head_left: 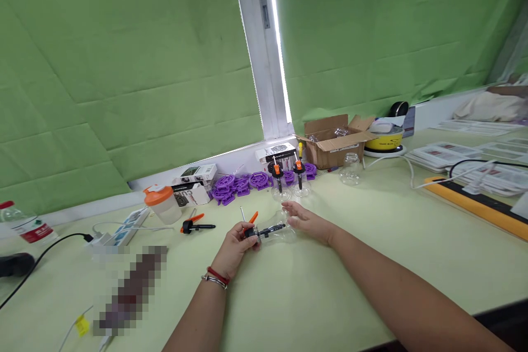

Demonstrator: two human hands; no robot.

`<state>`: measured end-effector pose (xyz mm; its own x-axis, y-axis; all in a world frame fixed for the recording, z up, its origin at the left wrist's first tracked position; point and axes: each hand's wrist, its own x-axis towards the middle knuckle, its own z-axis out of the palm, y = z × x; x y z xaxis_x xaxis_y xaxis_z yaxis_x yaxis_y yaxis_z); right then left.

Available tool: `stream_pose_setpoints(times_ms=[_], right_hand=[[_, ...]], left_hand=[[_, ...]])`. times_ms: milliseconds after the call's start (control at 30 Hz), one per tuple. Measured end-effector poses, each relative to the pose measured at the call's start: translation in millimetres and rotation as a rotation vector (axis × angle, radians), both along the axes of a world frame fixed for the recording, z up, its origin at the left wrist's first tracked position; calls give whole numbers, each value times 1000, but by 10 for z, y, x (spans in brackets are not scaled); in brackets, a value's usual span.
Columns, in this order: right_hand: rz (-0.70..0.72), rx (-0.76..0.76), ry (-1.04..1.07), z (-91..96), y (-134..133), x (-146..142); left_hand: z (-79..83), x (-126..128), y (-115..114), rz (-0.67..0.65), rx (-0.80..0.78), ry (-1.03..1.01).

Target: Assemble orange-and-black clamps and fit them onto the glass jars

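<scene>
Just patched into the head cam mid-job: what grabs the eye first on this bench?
The two hands at centre: the left hand grips the black-and-orange pump head fitted on a clear bottle lying on its side, while the right hand steadies the bottle's far end. Behind them, two upright assembled spray bottles stand before a row of purple plastic parts. An open cardboard box sits further right by the green curtain.

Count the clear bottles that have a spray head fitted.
3. Two spray bottles stand upright side by side before the purple parts, one left, one right; a third lies between both hands. Others may be hidden in the cardboard box.
</scene>
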<state>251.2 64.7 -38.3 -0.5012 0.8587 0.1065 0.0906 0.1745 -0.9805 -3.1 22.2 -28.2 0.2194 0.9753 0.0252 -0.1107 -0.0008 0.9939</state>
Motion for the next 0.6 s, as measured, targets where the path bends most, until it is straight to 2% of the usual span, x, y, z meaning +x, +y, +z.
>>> stream_pose_setpoints(times_ms=[67,133,600], right_hand=[[68,34,-12,21,-4,58],[79,51,-24,26,1,99],[-33,26,-92,65,32,52]], left_hand=[[-10,-20,10,13,-8,-7],[-12,-30,13,17,-12,-9],[16,-25,-21,-24,35,17]])
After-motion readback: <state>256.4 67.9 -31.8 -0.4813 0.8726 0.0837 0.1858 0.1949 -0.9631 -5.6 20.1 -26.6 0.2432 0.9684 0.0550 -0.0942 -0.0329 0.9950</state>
